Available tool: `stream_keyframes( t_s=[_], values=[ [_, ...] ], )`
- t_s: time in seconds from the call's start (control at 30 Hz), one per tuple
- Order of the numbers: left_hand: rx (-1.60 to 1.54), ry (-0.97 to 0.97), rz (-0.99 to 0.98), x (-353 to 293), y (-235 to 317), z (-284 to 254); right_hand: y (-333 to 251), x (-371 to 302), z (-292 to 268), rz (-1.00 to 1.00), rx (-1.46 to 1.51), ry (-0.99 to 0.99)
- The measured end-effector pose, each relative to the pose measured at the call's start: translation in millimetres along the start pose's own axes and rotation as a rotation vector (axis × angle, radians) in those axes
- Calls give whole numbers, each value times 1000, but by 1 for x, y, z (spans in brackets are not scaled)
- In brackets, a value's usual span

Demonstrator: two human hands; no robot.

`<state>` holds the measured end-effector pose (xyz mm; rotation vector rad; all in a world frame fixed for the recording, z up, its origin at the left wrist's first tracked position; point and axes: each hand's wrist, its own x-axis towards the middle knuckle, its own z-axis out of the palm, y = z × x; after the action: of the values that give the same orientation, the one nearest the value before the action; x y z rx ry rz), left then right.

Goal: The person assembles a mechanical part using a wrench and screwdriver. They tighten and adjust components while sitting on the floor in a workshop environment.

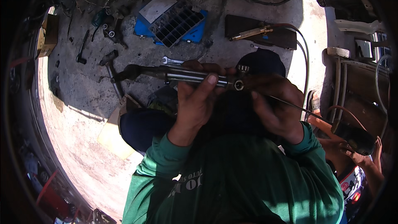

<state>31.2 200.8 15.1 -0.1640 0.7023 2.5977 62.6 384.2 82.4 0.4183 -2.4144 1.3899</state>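
Observation:
Across the middle lies a shiny metal tube-shaped part [195,76] with a dark, bent left end, held level. My left hand [194,99] is closed around it, thumb on top and fingertips showing beyond. A round open port [239,85] and a small ribbed knob [243,69] sit at its right end. Beside that port my right hand [280,105] is curled with thumb and fingers pinched on a thin dark hose [300,108]; the exact tip is in shadow. The hose runs to a black cylinder [354,136] at the right, where another person's hand [358,157] is touching it.
A hammer [111,72], a wrench [172,61] and a ratchet [83,47] lie on the concrete floor. Farther off are a blue case [201,27] with a compartment tray [176,23], and a brass torch [251,32] on a dark flat box [286,39]. A cardboard box [49,35] stands left.

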Motion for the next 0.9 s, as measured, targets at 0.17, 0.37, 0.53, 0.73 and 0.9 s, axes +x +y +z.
stream_keyframes(
  t_s=[0.17,0.37,0.53,0.73,0.9],
  values=[
    [28,-1,13,2,1,4,2,-2,-2,-12,9,-12],
    [255,26,81,-2,2,-1,8,2,-8,-59,97,-56],
    [184,35,38,-5,-9,-2,0,-9,-12,-33,34,-26],
    [225,9,26,-3,-5,-10,-4,-13,-10,57,59,-35],
    [214,-31,79,2,-2,-5,1,-3,-7,-4,40,-25]
  ],
)
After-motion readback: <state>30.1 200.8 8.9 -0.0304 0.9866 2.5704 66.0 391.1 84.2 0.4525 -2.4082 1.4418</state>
